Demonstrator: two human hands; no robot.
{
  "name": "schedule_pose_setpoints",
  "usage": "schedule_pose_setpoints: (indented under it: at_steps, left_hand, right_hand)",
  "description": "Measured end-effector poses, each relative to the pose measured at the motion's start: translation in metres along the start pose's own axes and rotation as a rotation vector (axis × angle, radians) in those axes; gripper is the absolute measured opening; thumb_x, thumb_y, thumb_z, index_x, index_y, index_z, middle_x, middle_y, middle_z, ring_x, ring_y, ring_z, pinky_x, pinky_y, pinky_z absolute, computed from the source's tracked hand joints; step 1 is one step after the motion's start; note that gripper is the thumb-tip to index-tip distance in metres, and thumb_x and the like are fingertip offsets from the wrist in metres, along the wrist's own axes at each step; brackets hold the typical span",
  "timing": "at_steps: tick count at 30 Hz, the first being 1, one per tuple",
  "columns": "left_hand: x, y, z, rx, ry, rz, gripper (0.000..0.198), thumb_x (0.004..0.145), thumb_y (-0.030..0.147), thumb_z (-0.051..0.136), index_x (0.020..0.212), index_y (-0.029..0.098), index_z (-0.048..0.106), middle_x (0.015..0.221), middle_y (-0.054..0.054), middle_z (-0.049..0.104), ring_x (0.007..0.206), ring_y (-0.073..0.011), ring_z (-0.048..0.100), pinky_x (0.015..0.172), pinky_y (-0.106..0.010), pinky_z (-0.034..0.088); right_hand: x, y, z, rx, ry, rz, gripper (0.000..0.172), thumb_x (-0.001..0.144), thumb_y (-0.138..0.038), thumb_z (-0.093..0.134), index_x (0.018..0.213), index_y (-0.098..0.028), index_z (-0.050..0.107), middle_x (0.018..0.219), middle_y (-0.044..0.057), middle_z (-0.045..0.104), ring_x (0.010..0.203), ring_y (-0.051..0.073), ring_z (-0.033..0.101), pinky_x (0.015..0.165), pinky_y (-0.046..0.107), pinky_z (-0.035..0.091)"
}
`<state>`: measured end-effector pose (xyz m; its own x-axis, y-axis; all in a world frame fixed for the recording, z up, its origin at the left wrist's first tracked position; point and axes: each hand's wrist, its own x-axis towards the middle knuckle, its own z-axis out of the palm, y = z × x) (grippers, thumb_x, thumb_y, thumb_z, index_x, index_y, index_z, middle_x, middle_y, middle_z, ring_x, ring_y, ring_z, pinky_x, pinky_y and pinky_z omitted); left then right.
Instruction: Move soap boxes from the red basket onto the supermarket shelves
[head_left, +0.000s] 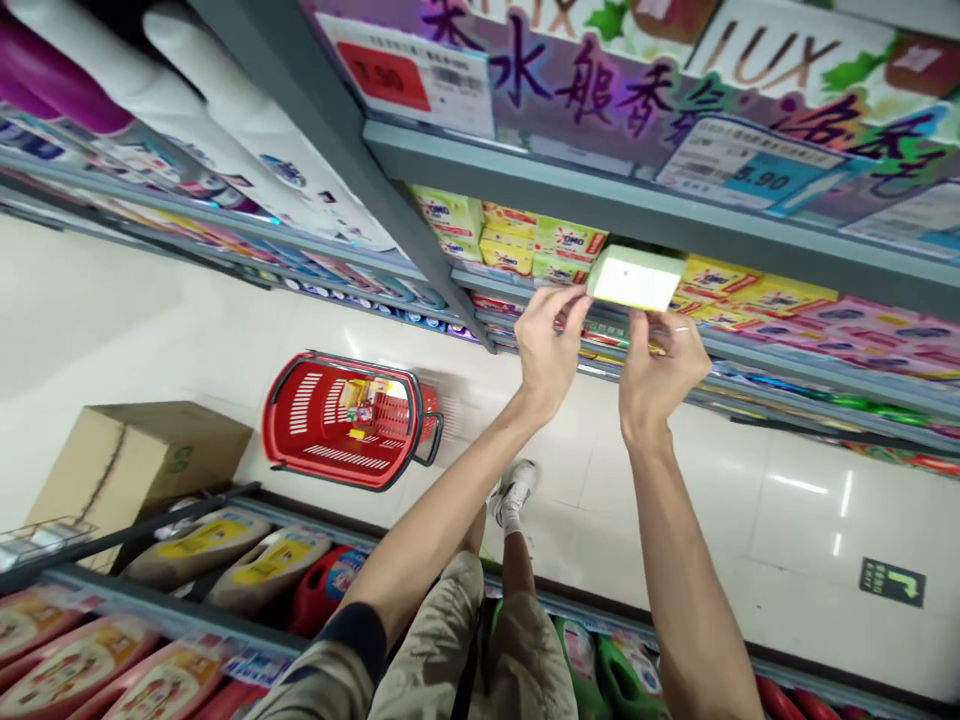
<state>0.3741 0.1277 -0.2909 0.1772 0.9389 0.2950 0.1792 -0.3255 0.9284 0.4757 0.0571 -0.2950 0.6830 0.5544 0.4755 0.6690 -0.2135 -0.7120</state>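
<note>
A pale green and white soap box [636, 280] is at the front of a shelf, its bright white side turned up towards me. The fingertips of my left hand [551, 345] pinch its left end. My right hand [664, 375], with a ring on one finger, grips its lower right edge; some of those fingertips are hidden. Left of the box stand green and yellow OMO boxes [559, 250], stacked. To its right are yellow boxes [750, 290] and pink boxes [885, 335] on the same shelf.
A red shopping basket [345, 470] with a few packs inside stands on the floor at left. Beyond it is a cardboard carton [157, 450]. The upper shelf edge [570, 180] with price tags overhangs the boxes. Bottles [277, 565] line the shelf by my legs.
</note>
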Motion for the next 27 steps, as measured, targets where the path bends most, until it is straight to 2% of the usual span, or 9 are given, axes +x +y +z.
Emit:
schedule_pose_setpoints:
  at_steps: [4, 7, 12, 15, 19, 27]
  left_hand:
    - [0.0, -0.002, -0.003, -0.03, -0.021, 0.03, 0.018, 0.099, 0.024, 0.058, 0.105, 0.02, 0.075, 0.1, -0.006, 0.073, 0.092, -0.0165, 0.069, 0.084, -0.031, 0.057]
    - [0.001, 0.0, -0.005, -0.018, -0.038, 0.037, 0.017, 0.099, 0.026, 0.059, 0.104, 0.022, 0.074, 0.101, -0.005, 0.073, 0.097, -0.0171, 0.069, 0.089, -0.033, 0.057]
    - [0.001, 0.004, -0.002, -0.022, -0.025, 0.005, 0.019, 0.099, 0.032, 0.059, 0.101, 0.02, 0.073, 0.1, -0.006, 0.072, 0.091, -0.0153, 0.068, 0.082, -0.028, 0.057]
    - [0.002, 0.004, 0.0, -0.047, -0.012, 0.018, 0.023, 0.099, 0.035, 0.058, 0.101, 0.018, 0.074, 0.098, -0.006, 0.072, 0.09, -0.0158, 0.068, 0.081, -0.027, 0.056]
    - [0.005, 0.003, 0.001, -0.051, 0.021, 0.037, 0.023, 0.1, 0.037, 0.057, 0.101, 0.02, 0.074, 0.099, -0.005, 0.073, 0.095, -0.0167, 0.069, 0.089, -0.03, 0.055]
    - [0.008, -0.002, 0.009, -0.077, 0.053, 0.007, 0.021, 0.098, 0.038, 0.062, 0.098, 0.021, 0.074, 0.095, -0.004, 0.071, 0.084, -0.0147, 0.068, 0.078, -0.027, 0.055]
  right_hand:
    - [-0.002, 0.003, 0.0, -0.013, -0.015, -0.018, 0.025, 0.1, -0.032, 0.056, 0.108, -0.016, 0.073, 0.098, 0.009, 0.073, 0.083, 0.019, 0.068, 0.074, 0.034, 0.061]
    - [-0.001, 0.002, -0.002, -0.032, -0.029, -0.022, 0.027, 0.1, -0.036, 0.056, 0.106, -0.016, 0.074, 0.098, 0.009, 0.073, 0.083, 0.02, 0.069, 0.074, 0.035, 0.061]
    - [0.003, -0.002, -0.003, -0.034, -0.033, 0.001, 0.031, 0.101, -0.042, 0.057, 0.108, -0.017, 0.074, 0.099, 0.009, 0.074, 0.086, 0.021, 0.071, 0.077, 0.036, 0.062]
    - [0.005, -0.004, -0.002, -0.015, -0.008, 0.01, 0.032, 0.1, -0.042, 0.058, 0.108, -0.016, 0.073, 0.099, 0.009, 0.075, 0.087, 0.021, 0.072, 0.077, 0.036, 0.062]
    - [0.008, -0.006, 0.0, 0.014, 0.038, 0.015, 0.032, 0.1, -0.045, 0.057, 0.105, -0.017, 0.074, 0.098, 0.008, 0.076, 0.091, 0.021, 0.073, 0.079, 0.037, 0.062]
    - [0.012, -0.004, 0.001, 0.055, 0.019, 0.066, 0.028, 0.101, -0.044, 0.057, 0.104, -0.02, 0.072, 0.098, 0.005, 0.075, 0.089, 0.018, 0.072, 0.075, 0.033, 0.061]
